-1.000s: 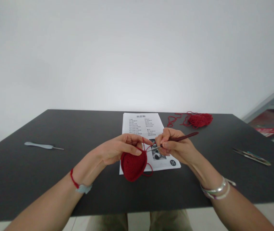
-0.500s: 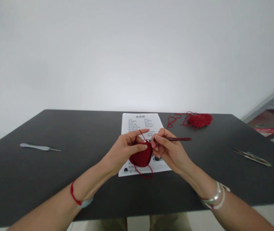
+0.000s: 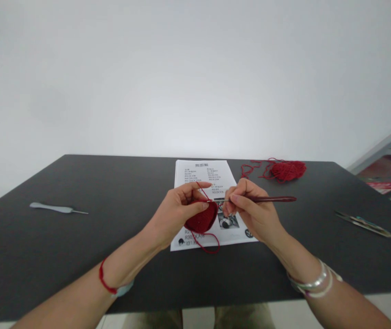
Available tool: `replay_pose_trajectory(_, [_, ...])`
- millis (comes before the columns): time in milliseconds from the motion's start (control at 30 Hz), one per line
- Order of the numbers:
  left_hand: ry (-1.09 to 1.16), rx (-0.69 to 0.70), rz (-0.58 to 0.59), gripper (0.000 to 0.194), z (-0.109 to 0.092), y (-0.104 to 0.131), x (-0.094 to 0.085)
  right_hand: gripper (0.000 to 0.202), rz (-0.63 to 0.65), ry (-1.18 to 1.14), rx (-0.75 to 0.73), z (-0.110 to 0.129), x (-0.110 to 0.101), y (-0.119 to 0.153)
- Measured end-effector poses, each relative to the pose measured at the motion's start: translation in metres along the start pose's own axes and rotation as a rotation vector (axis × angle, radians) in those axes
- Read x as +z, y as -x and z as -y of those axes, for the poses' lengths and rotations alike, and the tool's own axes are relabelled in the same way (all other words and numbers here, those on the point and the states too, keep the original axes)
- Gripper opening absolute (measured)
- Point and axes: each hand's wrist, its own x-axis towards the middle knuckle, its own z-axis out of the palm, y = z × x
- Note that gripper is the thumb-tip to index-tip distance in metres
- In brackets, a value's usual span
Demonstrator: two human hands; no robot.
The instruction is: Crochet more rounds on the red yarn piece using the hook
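Note:
Between the thumb and fingers of my left hand (image 3: 183, 205) is a dark red crochet piece (image 3: 200, 220), rounded like a shallow cup. Red yarn runs up over my raised left index finger, and a loose yarn tail (image 3: 212, 249) loops below the piece. My right hand (image 3: 253, 208) pinches a crochet hook (image 3: 274, 199) with a dark red-brown handle. The hook's thin metal shaft points left, its tip at the top edge of the piece; the exact stitch is too small to make out. Under both hands lie printed pattern sheets (image 3: 202, 171).
A red yarn ball (image 3: 287, 170) with loose strands sits at the back right of the dark table (image 3: 130, 283). On the left lies a grey-handled crochet hook (image 3: 53, 208). Thread snips (image 3: 363, 224) rest at the right. A white wall stands behind the table.
My right hand has moved right with the crochet hook, drawing away from my left hand and showing more of the metal shaft. My left hand keeps hold of the crochet piece.

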Motion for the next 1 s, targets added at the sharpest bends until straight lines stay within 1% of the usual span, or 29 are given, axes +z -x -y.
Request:
replay_pose_trajectory(100, [-0.018, -0.002, -0.012, 0.037, -0.001, 0.001, 0.0, 0.017, 0.032, 0.137, -0.076, -0.003, -0.006, 0.001])
replay_pose_trajectory(167, [-0.03, 0.002, -0.019, 0.037, -0.002, 0.001, 0.0, 0.017, 0.044, 0.186, -0.114, -0.003, -0.008, 0.002])
replay_pose_trajectory(433, [-0.015, 0.015, -0.018, 0.043, -0.002, 0.0, 0.003, 0.015, 0.034, 0.332, -0.181, -0.001, -0.002, 0.007])
replay_pose_trajectory(500, [-0.022, 0.016, -0.029, 0.043, -0.002, -0.001, 0.004, 0.014, 0.041, 0.41, -0.232, 0.0, -0.001, 0.009])
replay_pose_trajectory(600, [-0.037, 0.023, -0.059, 0.044, 0.0, -0.001, 0.004, 0.015, 0.036, 0.592, -0.344, 0.002, 0.0, 0.011])
replay_pose_trajectory(667, [-0.034, 0.032, -0.068, 0.044, 0.001, -0.001, 0.004, 0.015, 0.028, 0.626, -0.369, 0.003, 0.0, 0.011])
replay_pose_trajectory(733, [-0.011, 0.032, -0.061, 0.043, 0.002, -0.001, 0.004, 0.014, 0.014, 0.494, -0.302, 0.002, 0.001, 0.009])
replay_pose_trajectory(833, [0.047, 0.021, -0.018, 0.043, 0.002, -0.001, 0.004, 0.016, -0.016, 0.141, -0.12, -0.001, 0.003, 0.005])
replay_pose_trajectory(900, [0.074, 0.006, 0.008, 0.041, 0.003, -0.001, 0.004, 0.018, -0.057, -0.06, 0.002, -0.001, 0.006, 0.001])
replay_pose_trajectory(1000, [0.114, -0.01, 0.019, 0.038, 0.004, -0.002, 0.004, 0.02, -0.125, -0.245, 0.15, 0.0, 0.011, -0.001])
